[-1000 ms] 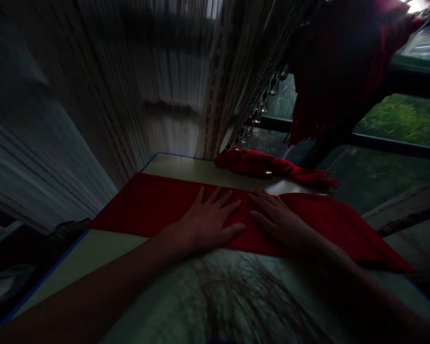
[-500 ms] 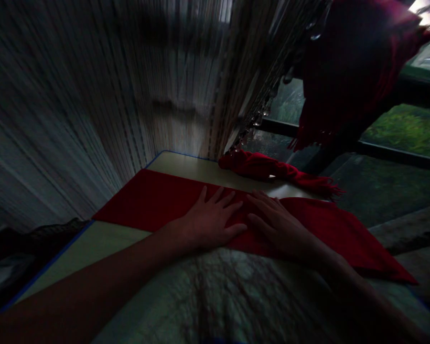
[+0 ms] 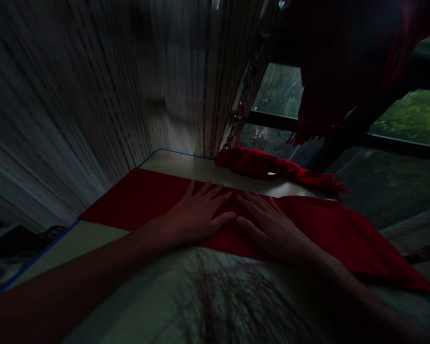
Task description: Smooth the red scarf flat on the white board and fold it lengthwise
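A long red cloth [image 3: 129,200], folded into a flat band, lies across the pale table [image 3: 93,243]. My left hand [image 3: 197,215] rests palm down on its middle, fingers spread. Just to the right, my right hand [image 3: 268,222] also presses flat on the cloth, its fingers a little apart. The two hands are close together, with a small gap of red cloth between the thumbs. Behind the cloth lies a bunched red scarf [image 3: 247,162] with a fringed end.
A string curtain [image 3: 179,129] hangs behind and left of the table. At the right stands a dark-framed window [image 3: 279,91], with red fringed fabric [image 3: 318,105] hanging before it. Dark hair [image 3: 229,301] hangs into the lower view.
The view has shifted slightly, and the picture is darker. My left hand sits a little farther left on the cloth; both hands stay flat on it.
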The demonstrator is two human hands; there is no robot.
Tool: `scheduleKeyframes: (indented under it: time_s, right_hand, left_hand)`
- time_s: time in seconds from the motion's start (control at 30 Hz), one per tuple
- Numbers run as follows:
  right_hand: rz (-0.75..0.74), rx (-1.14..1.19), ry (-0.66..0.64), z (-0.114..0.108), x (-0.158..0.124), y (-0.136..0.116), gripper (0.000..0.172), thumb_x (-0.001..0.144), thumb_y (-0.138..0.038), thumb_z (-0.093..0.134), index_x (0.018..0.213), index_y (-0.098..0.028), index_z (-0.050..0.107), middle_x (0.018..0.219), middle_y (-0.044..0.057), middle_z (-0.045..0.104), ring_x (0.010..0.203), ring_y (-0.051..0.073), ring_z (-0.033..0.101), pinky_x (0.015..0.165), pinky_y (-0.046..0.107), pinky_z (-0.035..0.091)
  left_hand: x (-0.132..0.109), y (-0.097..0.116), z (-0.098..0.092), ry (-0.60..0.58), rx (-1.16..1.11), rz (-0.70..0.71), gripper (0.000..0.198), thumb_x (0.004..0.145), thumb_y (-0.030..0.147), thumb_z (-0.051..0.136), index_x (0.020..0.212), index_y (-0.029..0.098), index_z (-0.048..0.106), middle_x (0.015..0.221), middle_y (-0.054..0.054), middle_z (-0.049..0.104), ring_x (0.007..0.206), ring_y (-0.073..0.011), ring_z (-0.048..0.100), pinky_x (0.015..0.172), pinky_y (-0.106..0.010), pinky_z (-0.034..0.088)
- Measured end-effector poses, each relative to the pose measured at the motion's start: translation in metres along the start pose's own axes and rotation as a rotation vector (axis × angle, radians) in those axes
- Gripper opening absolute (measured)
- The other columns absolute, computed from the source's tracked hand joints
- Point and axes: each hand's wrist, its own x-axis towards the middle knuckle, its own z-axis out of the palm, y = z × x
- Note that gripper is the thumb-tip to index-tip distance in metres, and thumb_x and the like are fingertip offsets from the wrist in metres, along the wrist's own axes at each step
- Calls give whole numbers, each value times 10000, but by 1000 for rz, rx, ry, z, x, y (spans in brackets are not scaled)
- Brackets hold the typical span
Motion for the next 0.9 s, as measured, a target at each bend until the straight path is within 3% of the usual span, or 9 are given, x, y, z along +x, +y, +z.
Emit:
scheduleKeyframes:
  time_s: [0.17, 0.47, 0.77, 0.9]
  right_hand:
    - [32, -1, -54, 0, 0, 0, 865, 965, -786, 380, 1634, -238, 367, 1734, 98, 264, 1615, 318, 153, 1302, 633, 130]
    - [38, 5, -59, -5, 1, -3, 910, 935, -807, 420, 1622, -211, 391, 1733, 130, 256, 1606, 338, 194, 1290, 643, 162]
    - [23, -13, 34, -1, 3, 3, 764, 1014, -711, 340, 1616, -246, 406, 1711, 113, 342, 1596, 313, 252, 1289, 602, 232]
    - [34, -16, 5, -1, 4, 6, 764, 1028, -691, 295, 1618, -217, 401, 1705, 114, 360, 1596, 296, 264, 1299, 580, 214]
  left_hand:
    - [0, -4, -2, -20, 1, -26, 732, 1057, 705, 242, 1667, 300, 261, 1752, -24, 167, 1623, -329, 107, 1281, -651, 63]
    - [2, -4, -1, -28, 17, -28, 739, 1049, 706, 280, 1665, 297, 270, 1752, -42, 172, 1617, -340, 138, 1276, -659, 75]
    - [0, -4, -2, -30, 35, -26, 734, 1053, 703, 270, 1667, 302, 261, 1751, -32, 174, 1619, -332, 133, 1281, -650, 81]
    - [1, -4, -3, -37, 42, -42, 732, 1055, 698, 269, 1668, 298, 258, 1751, -36, 171, 1617, -339, 145, 1275, -665, 91]
